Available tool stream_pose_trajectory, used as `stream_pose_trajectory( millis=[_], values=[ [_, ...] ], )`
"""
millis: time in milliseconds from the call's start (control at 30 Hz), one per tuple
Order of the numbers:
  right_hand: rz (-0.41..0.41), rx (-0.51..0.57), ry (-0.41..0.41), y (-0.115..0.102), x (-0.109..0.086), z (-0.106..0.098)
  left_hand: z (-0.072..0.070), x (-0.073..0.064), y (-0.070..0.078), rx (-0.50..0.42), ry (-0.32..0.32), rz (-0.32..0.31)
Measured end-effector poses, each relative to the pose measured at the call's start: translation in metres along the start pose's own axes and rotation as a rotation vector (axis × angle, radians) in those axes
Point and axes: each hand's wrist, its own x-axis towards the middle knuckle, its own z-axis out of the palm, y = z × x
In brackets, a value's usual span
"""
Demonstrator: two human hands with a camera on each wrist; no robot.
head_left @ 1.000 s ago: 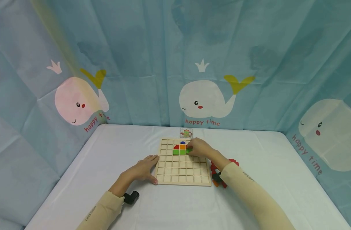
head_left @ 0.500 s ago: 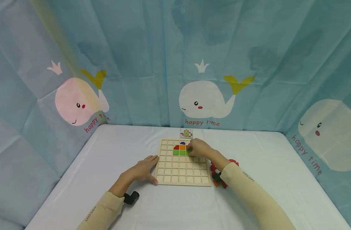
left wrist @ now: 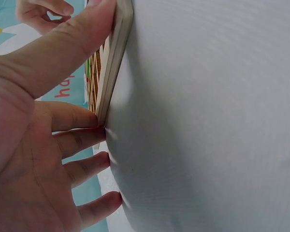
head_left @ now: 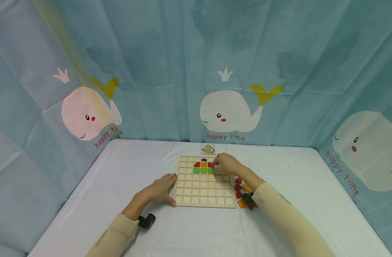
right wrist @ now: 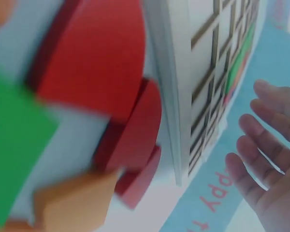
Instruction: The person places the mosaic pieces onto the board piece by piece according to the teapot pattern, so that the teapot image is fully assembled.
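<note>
A wooden grid board (head_left: 204, 191) lies on the white table. In its upper rows sit a blue half-round (head_left: 204, 160), an orange square (head_left: 204, 164) between a left red quarter-round (head_left: 197, 165) and a right red piece (head_left: 210, 165), and a row of three green squares (head_left: 204, 170). My left hand (head_left: 159, 189) rests at the board's left edge, its thumb at the near corner and fingers straight. Just right of the right red piece hovers my right hand (head_left: 228, 165). In the right wrist view the fingers (right wrist: 253, 152) are loosely extended, holding nothing.
Loose red pieces (head_left: 238, 187), orange pieces (head_left: 242, 203) and a green piece (right wrist: 14, 150) lie right of the board, partly under the right forearm. A small printed card (head_left: 208, 148) lies behind the board. A whale-print curtain (head_left: 151, 89) surrounds the table.
My right hand has drawn back slightly to the right, uncovering the right red piece and third green square. More loose pieces show beside the board. My left hand has stayed put.
</note>
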Motion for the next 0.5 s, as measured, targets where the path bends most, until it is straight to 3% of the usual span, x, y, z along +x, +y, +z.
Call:
stream_pose_trajectory(
  millis=[300, 500],
  values=[
    [-0.016, 0.063, 0.064, 0.018, -0.028, -0.029, -0.001, 0.001, -0.001, -0.005, 0.004, 0.003],
    [0.031, 0.058, 0.056, 0.026, -0.045, -0.04, 0.0, 0.001, -0.001, -0.005, 0.001, 0.006]
  ],
)
